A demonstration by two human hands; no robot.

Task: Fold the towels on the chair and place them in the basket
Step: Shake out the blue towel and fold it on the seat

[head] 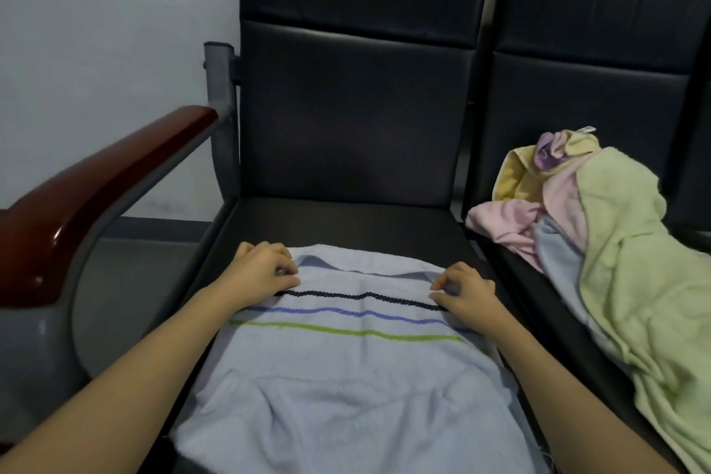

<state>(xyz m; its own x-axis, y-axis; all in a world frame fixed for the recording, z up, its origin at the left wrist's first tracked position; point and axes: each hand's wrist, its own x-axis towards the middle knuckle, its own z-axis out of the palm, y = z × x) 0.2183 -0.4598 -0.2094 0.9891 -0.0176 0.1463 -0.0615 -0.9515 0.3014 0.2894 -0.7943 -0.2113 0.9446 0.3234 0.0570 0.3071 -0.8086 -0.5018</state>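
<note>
A pale blue towel (338,377) with dark, purple and green stripes lies spread on the black seat of the left chair (346,219). My left hand (261,269) pinches its far left edge with curled fingers. My right hand (461,291) pinches the far right edge the same way. Both hands sit just above the dark stripe. A heap of unfolded towels (600,242), green, pink, yellow and pale blue, lies on the right chair. No basket is in view.
A red-brown wooden armrest (88,196) on a grey metal frame runs along the left side. The right chair (584,88) stands directly beside the left one. A grey wall and floor lie behind and to the left.
</note>
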